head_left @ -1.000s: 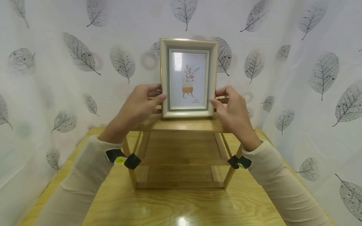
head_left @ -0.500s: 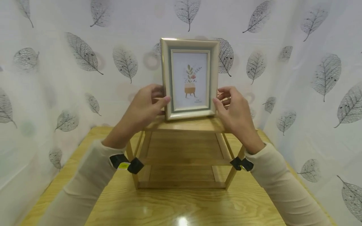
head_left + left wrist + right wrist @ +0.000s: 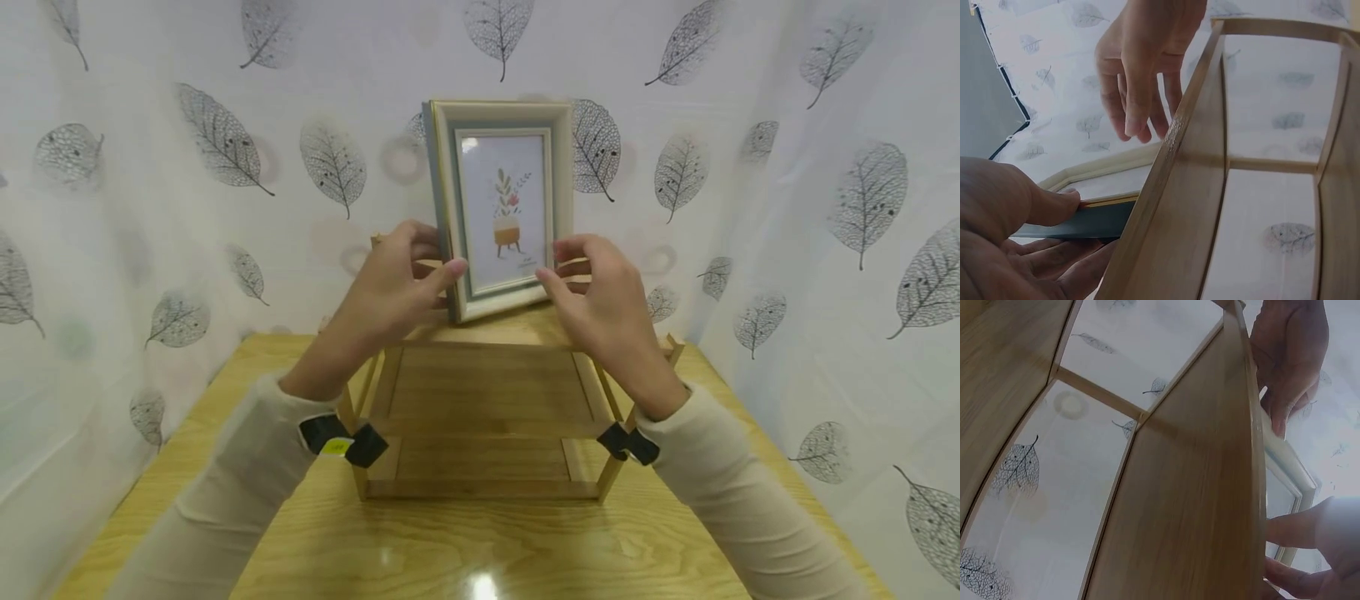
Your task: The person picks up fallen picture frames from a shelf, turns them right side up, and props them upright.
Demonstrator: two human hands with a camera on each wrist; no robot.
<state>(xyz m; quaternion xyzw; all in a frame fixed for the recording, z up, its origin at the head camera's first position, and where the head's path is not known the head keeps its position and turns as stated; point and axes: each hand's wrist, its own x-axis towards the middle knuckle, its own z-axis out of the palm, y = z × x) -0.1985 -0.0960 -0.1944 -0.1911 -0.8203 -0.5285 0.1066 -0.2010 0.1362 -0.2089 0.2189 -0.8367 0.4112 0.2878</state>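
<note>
A picture frame [image 3: 504,200] with a cream and grey-blue border holds a print of a potted plant. It stands turned at an angle on the top board of a wooden shelf rack [image 3: 491,387]. My left hand [image 3: 393,283] pinches its lower left side, thumb on the front and fingers behind, and the left wrist view shows this grip on the dark side edge. My right hand [image 3: 603,287] is by the lower right edge with fingers loosely bent. Seen from the left wrist, the right hand's fingers [image 3: 1138,94] hang apart from the frame.
The rack has lower boards and slanted side posts, and stands on a yellow wood-grain table [image 3: 480,542]. A white curtain [image 3: 330,67] with grey leaf prints surrounds the table at the back and sides. Black straps with small devices sit on both wrists.
The picture frame has turned, its left edge nearer and its right side swung back. My left hand has moved slightly right with it. The right hand has loosened from the right edge.
</note>
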